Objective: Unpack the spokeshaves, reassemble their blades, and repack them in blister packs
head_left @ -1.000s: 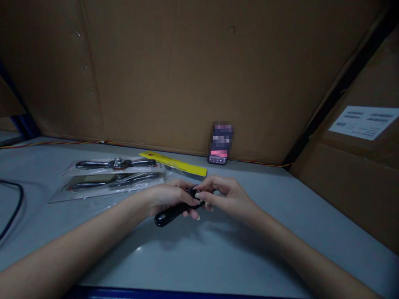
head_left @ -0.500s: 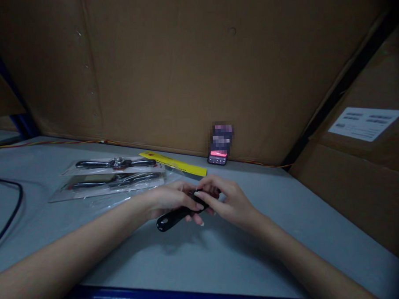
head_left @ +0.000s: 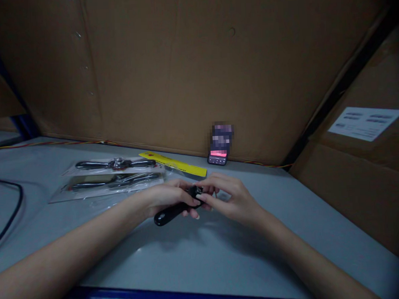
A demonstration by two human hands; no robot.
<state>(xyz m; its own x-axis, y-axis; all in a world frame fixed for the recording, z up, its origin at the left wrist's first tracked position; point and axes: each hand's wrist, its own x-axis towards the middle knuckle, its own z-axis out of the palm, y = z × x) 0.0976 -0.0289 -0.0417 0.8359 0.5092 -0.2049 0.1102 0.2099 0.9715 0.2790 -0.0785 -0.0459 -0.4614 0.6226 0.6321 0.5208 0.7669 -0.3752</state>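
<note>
A black spokeshave (head_left: 171, 213) is held just above the grey table, its near handle with a hanging hole pointing to the lower left. My left hand (head_left: 175, 197) is closed around its middle, thumb on top. My right hand (head_left: 223, 194) pinches at the metal part in the centre of the tool with thumb and fingers. Those fingers hide the far handle and most of the blade area. Behind my left wrist lie two more spokeshaves in clear packaging, one farther back (head_left: 117, 163) and one closer (head_left: 121, 181).
A yellow printed card strip (head_left: 177, 165) lies behind my hands. A phone (head_left: 217, 148) leans on the cardboard wall (head_left: 183, 71). A black cable (head_left: 18, 206) curves at the left. A labelled carton (head_left: 359, 169) stands at the right. The blue table edge (head_left: 159, 296) runs along the front.
The spokeshave has tilted and shifted slightly to the left and up, showing more of its metal centre. Both hands keep hold of it, with the right fingers moved a little.
</note>
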